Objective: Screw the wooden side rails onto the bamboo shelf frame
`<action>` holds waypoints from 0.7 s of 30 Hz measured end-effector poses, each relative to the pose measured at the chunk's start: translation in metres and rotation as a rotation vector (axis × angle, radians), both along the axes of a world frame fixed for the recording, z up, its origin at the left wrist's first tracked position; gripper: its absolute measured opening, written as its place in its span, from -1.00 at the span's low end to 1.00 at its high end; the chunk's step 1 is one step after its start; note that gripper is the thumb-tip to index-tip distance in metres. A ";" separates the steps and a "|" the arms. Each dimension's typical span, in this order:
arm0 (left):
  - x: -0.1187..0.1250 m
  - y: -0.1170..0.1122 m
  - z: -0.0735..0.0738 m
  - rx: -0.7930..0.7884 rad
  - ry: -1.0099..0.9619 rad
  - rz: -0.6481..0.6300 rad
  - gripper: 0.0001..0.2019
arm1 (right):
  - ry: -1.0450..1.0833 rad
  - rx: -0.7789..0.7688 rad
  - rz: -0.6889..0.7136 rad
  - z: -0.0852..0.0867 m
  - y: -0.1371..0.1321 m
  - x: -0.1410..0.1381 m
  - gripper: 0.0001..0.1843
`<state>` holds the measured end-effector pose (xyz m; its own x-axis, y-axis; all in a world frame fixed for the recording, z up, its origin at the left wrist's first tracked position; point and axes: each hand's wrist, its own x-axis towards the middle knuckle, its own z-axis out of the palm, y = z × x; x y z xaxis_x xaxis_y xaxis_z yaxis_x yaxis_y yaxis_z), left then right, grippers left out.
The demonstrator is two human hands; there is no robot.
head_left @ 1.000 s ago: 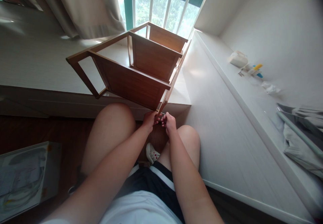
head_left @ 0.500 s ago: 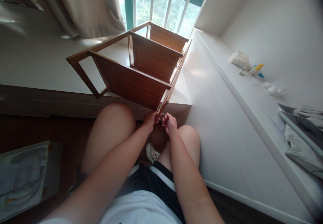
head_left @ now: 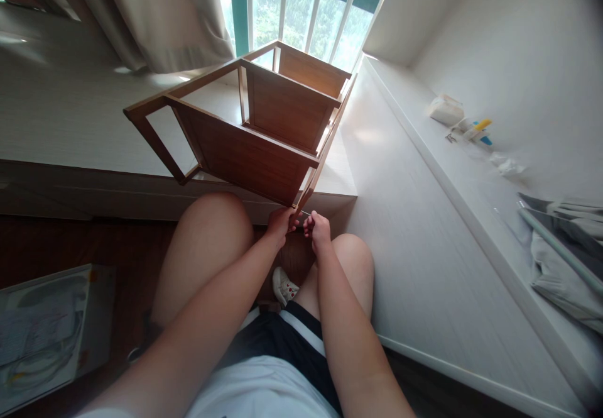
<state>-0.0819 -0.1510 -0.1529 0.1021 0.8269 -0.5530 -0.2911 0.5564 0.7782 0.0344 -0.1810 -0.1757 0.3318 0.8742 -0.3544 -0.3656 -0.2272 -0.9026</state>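
A brown wooden shelf rack [head_left: 282,116] with three panels lies tilted on the pale ledge, its near lower corner reaching out over the edge. My left hand [head_left: 279,222] is closed around the post at that corner. Just to its right, my right hand [head_left: 318,229] pinches a thin metal tool [head_left: 305,213], whose tip meets the post. The tool's handle end is hidden in my fingers, so its exact kind does not show.
The pale ledge [head_left: 70,122] runs under a barred window and a curtain [head_left: 164,16]. To the right is a white panel [head_left: 405,217] topped by a shelf with small items and folded cloth [head_left: 560,267]. A box with cables [head_left: 42,330] is on the floor at left.
My right hand has shifted very slightly to the right, and its fingers have turned a little on the tool. The rack and my left hand stay put.
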 end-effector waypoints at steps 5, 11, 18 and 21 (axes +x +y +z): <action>0.000 0.000 0.000 0.000 0.000 -0.001 -0.82 | -0.030 0.025 0.016 -0.002 0.000 0.001 -0.60; 0.000 0.000 0.000 -0.004 0.002 0.001 -0.82 | -0.098 0.053 0.027 -0.005 0.000 0.001 -0.55; -0.001 0.000 0.001 -0.002 0.001 0.001 -0.81 | -0.224 0.068 0.024 -0.005 0.000 0.001 -0.58; -0.001 0.000 0.001 -0.004 -0.001 0.001 -0.82 | -0.253 0.071 0.029 -0.005 0.000 0.001 -0.62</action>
